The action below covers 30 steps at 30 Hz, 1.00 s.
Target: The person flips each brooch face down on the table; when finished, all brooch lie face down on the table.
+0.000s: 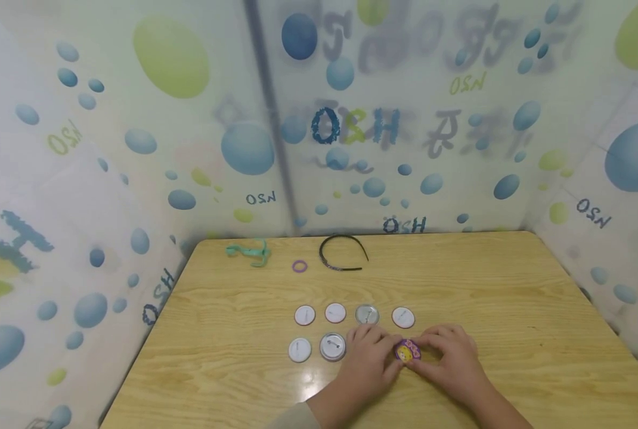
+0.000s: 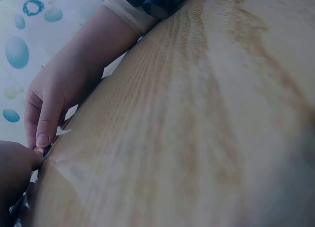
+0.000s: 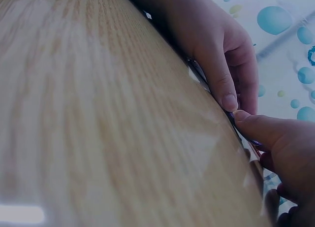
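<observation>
A round purple button badge (image 1: 408, 350) with a yellow cartoon face lies picture side up between both hands. My left hand (image 1: 369, 356) pinches its left edge with thumb and fingers, while my right hand (image 1: 452, 362) grips it from the right. Beside the left hand sits a pin-backed badge (image 1: 333, 347), face down. A silver-backed badge (image 1: 367, 314) is just beyond the left fingertips. In the left wrist view the right thumb and fingers come down at the table edge, and the badge is mostly hidden. The right wrist view has both thumb tips close together over it.
More face-down badges with white backs, such as one at the left (image 1: 300, 350) and one at the right (image 1: 403, 317), form two rows on the wooden table (image 1: 217, 357). Farther back lie a green hair claw (image 1: 254, 252), a purple ring (image 1: 300, 266) and a black headband (image 1: 323, 256).
</observation>
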Available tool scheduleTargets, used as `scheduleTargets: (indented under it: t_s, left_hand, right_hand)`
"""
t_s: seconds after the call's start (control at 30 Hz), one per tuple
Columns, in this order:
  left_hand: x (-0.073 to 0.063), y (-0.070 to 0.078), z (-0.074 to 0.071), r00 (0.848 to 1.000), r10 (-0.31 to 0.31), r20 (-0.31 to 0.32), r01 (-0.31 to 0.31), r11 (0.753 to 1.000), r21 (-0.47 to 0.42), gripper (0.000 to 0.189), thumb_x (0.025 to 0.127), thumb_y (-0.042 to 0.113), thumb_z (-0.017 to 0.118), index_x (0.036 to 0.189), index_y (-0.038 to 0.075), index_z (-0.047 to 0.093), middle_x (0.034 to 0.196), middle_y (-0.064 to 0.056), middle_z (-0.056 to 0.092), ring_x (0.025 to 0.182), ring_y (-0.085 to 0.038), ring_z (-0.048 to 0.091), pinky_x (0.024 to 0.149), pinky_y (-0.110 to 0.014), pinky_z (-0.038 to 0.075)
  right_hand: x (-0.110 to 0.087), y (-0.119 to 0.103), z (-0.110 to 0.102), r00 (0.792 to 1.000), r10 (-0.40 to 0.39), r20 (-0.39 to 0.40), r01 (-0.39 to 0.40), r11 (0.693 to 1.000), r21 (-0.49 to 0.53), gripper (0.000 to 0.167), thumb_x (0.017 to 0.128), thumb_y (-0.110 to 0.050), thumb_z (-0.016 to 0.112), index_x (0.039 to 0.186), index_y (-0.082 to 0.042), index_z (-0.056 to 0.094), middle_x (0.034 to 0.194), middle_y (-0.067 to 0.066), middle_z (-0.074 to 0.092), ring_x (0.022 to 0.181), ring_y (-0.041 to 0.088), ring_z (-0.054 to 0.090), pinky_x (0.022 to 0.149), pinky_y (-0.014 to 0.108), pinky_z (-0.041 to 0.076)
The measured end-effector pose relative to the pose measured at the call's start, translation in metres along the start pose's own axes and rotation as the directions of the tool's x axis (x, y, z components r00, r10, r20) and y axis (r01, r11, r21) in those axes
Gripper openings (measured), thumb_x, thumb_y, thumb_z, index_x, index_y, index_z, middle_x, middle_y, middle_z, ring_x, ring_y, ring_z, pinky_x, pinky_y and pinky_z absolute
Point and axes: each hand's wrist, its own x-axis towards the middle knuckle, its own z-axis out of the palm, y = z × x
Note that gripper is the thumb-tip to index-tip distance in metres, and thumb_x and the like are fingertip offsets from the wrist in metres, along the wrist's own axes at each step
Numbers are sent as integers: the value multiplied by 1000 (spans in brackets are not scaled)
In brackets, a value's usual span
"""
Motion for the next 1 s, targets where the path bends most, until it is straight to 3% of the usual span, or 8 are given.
scheduleTargets:
  t_s: [0.7, 1.0]
  left_hand:
    - [-1, -2, 2, 999, 14, -30, -14, 1000, -4, 41, 92, 40, 82, 127, 21, 77, 109, 12, 69, 112, -14, 56, 97, -37, 41]
    - [-1, 0, -1, 999, -2, -50, 2, 1000, 1, 39, 90, 41, 84, 124, 23, 79, 105, 12, 72, 111, -14, 59, 97, -39, 41]
  right_hand:
    - [1, -1, -1, 999, 44, 5, -45, 998, 48, 32, 67, -36, 102, 93, -32, 84, 96, -23, 71, 104, 17, 57, 90, 48, 33]
    - [1, 1, -1, 1000, 24, -13, -24, 998, 55, 32, 67, -34, 102, 92, -32, 84, 94, -24, 71, 99, 14, 57, 88, 46, 35]
